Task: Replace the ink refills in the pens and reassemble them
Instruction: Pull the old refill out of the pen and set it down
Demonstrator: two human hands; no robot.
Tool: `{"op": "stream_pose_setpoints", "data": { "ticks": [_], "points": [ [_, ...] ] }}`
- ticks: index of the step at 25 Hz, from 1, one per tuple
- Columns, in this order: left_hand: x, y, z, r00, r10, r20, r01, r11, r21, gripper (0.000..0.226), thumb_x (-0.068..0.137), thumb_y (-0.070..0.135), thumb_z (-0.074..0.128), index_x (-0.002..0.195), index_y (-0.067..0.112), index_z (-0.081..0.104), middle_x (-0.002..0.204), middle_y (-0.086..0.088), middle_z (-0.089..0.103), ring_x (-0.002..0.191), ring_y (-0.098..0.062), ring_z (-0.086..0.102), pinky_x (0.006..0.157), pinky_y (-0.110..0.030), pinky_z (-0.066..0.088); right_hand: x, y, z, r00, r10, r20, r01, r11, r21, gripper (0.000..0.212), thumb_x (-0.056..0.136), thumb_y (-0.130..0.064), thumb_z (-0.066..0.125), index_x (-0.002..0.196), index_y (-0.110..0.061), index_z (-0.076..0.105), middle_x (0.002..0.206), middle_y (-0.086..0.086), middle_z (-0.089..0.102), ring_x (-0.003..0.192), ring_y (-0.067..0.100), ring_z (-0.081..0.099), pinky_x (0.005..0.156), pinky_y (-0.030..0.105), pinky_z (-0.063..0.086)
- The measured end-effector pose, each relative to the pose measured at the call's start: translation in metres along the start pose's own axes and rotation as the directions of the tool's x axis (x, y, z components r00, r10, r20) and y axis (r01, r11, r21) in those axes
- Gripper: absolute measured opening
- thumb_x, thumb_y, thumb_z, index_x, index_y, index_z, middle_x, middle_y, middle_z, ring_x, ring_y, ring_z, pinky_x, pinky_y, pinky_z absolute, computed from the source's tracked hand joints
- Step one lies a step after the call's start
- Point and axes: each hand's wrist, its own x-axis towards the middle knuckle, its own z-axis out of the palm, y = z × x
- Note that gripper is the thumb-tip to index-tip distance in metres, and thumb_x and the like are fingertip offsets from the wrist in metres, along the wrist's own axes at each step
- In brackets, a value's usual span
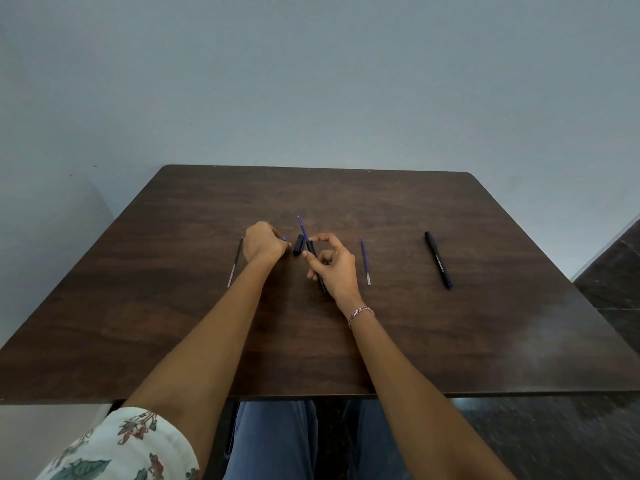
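Observation:
My right hand (330,266) grips a black pen barrel (313,252) near the middle of the brown table (415,341). A blue refill (302,226) sticks out of the barrel's far end. A black cap (298,245) lies just left of the barrel. My left hand (263,244) is curled around a small blue piece (284,238), mostly hidden by the fingers. A dark refill (235,262) lies left of that hand. Another blue refill (365,260) lies right of my right hand. A whole black pen (438,260) lies farther right.
The table stands against a pale wall (311,81). Dark floor tiles (616,271) show at the right. My legs in blue trousers (277,441) are under the near table edge.

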Motion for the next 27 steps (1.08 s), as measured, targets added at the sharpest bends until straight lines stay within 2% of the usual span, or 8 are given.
{"op": "stream_pose_setpoints", "data": {
  "ticks": [6,8,9,11,12,14,18,27],
  "points": [
    [0.000,-0.002,-0.003,0.997,0.019,-0.078,-0.023,0.999,-0.048,0.025,0.083,0.024,0.073,0.103,0.010,0.070,0.103,-0.008,0.070,0.095,-0.020,0.064,0.069,-0.028,0.047,0.000,0.002,0.000,1.000,-0.006,-0.005,0.007,1.000,0.011,0.029,0.087,-0.013,0.068,0.095,-0.037,0.054,0.050,-0.003,0.060,0.046,0.004,0.059,0.057,0.010,0.047],
    [0.001,0.000,-0.001,0.996,0.050,-0.075,-0.064,0.975,-0.213,0.021,0.084,0.020,0.071,0.103,0.011,0.070,0.102,-0.006,0.070,0.094,-0.018,0.066,0.075,-0.027,0.053,0.001,0.002,0.000,1.000,-0.007,-0.009,0.007,1.000,0.014,0.027,0.087,-0.014,0.068,0.098,-0.035,0.055,0.049,-0.004,0.060,0.046,0.003,0.059,0.056,0.011,0.047],
    [0.001,0.001,0.000,0.999,0.028,-0.039,-0.041,0.921,-0.388,0.016,0.085,0.017,0.070,0.099,0.010,0.070,0.099,-0.006,0.070,0.090,-0.017,0.067,0.074,-0.026,0.055,0.001,0.003,0.000,1.000,-0.009,-0.013,0.009,1.000,0.015,0.026,0.087,-0.014,0.069,0.099,-0.033,0.056,0.049,-0.004,0.060,0.046,0.003,0.059,0.056,0.011,0.047],
    [-0.006,0.006,0.000,0.991,-0.065,0.120,0.132,0.666,-0.734,0.011,0.083,0.013,0.071,0.091,0.007,0.067,0.089,-0.008,0.070,0.080,-0.016,0.068,0.063,-0.022,0.057,0.001,0.003,0.000,1.000,-0.013,-0.027,0.014,1.000,0.021,0.024,0.087,-0.014,0.069,0.101,-0.029,0.056,0.048,-0.005,0.060,0.045,0.003,0.058,0.054,0.012,0.047],
    [-0.009,0.008,0.001,0.977,-0.080,0.199,0.210,0.544,-0.812,0.013,0.082,0.013,0.072,0.090,0.005,0.066,0.085,-0.009,0.069,0.076,-0.016,0.067,0.060,-0.021,0.057,0.001,0.003,0.000,0.999,-0.015,-0.034,0.016,1.000,0.025,0.024,0.087,-0.014,0.069,0.101,-0.028,0.056,0.048,-0.005,0.060,0.045,0.004,0.058,0.053,0.012,0.047],
    [-0.015,0.009,0.003,0.954,-0.068,0.290,0.290,0.442,-0.849,0.016,0.081,0.013,0.073,0.090,0.004,0.064,0.081,-0.009,0.067,0.071,-0.014,0.065,0.058,-0.020,0.058,0.001,0.003,0.000,0.999,-0.019,-0.047,0.021,0.999,0.034,0.024,0.086,-0.013,0.069,0.101,-0.026,0.056,0.047,-0.006,0.060,0.045,0.004,0.058,0.052,0.013,0.046],
    [-0.021,0.007,0.006,0.945,-0.027,0.325,0.311,0.371,-0.875,0.012,0.081,0.012,0.073,0.087,0.006,0.064,0.080,-0.007,0.067,0.073,-0.014,0.065,0.059,-0.020,0.058,0.001,0.003,-0.001,0.998,-0.020,-0.064,0.022,0.999,0.040,0.024,0.086,-0.013,0.070,0.101,-0.024,0.056,0.049,-0.005,0.059,0.045,0.004,0.059,0.052,0.012,0.046],
    [-0.023,0.012,0.008,0.954,0.022,0.300,0.267,0.398,-0.878,0.010,0.077,0.004,0.074,0.075,0.009,0.066,0.063,0.000,0.069,0.059,-0.008,0.065,0.056,-0.017,0.055,0.001,0.001,-0.002,0.998,-0.028,-0.063,0.031,0.999,0.040,0.028,0.086,-0.013,0.070,0.094,-0.034,0.053,0.050,-0.004,0.059,0.045,0.005,0.059,0.054,0.013,0.048]
  ]
}}
